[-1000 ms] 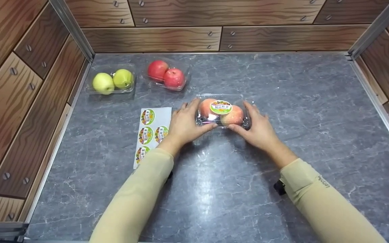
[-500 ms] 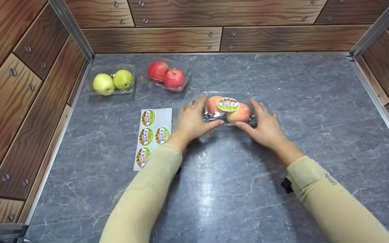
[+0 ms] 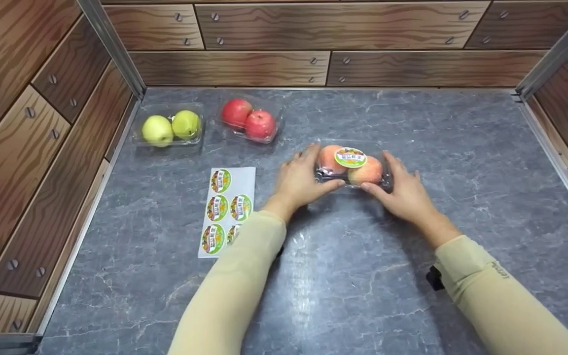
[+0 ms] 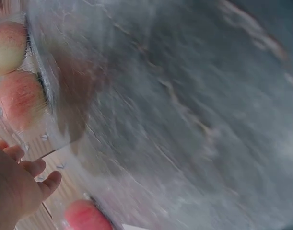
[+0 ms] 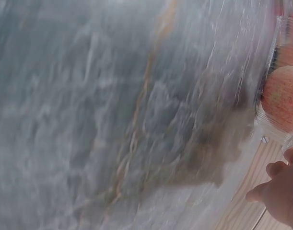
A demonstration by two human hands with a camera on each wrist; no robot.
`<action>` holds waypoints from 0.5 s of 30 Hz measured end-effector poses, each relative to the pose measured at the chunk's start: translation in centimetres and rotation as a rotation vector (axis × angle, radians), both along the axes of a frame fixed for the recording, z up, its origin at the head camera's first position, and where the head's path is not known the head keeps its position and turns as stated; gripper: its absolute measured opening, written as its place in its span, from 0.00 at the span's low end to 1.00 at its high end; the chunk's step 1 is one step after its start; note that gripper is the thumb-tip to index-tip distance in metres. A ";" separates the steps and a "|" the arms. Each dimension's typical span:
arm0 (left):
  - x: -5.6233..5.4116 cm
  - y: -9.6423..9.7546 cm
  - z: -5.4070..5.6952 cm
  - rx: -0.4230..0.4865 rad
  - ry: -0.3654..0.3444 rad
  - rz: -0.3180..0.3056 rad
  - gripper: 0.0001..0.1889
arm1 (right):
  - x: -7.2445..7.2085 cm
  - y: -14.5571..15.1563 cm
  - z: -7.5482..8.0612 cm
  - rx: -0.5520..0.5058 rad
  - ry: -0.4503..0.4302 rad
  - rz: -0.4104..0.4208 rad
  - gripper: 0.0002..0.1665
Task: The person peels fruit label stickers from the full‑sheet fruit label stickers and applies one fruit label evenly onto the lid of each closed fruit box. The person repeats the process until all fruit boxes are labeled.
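Observation:
In the head view, a clear plastic fruit box (image 3: 332, 176) holds two pinkish-yellow apples (image 3: 366, 170). A round, bright fruit sticker (image 3: 350, 157) lies on its lid. My left hand (image 3: 301, 181) grips the box's left end, thumb along the front edge. At the right end my right hand (image 3: 406, 196) holds it the same way, the two thumb tips close together. The left wrist view shows the apples (image 4: 20, 99) behind the clear plastic, above bent fingers. One apple (image 5: 282, 98) appears at the right edge of the right wrist view.
Left of my hands lies a white sheet of round stickers (image 3: 239, 180), partly covered by the left sleeve. Further back stand a clear box of green apples (image 3: 171, 129) and another of red apples (image 3: 249, 121). Wood-patterned walls (image 3: 230, 69) enclose the grey marbled table (image 3: 442, 123).
Both hands have carried the box of pinkish-yellow apples to the right, away from the sticker sheet. More stickers on the sheet now show. The head view has tilted slightly.

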State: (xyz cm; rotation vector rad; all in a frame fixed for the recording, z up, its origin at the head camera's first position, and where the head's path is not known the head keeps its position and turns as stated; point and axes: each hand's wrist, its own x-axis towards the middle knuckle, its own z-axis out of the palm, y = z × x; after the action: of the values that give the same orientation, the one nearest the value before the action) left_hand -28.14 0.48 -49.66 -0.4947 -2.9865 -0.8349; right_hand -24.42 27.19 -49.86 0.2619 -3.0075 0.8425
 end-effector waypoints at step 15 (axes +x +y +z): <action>-1.6 3.1 0.2 -0.034 -0.022 0.015 0.59 | -1.3 2.6 0.2 -0.031 -0.010 -0.014 0.61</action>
State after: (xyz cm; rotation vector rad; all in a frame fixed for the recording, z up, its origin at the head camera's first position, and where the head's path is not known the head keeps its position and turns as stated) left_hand -29.75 3.60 -49.42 -0.4666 -3.0247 -0.7948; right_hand -25.68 29.77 -49.69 0.2373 -2.9995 0.8911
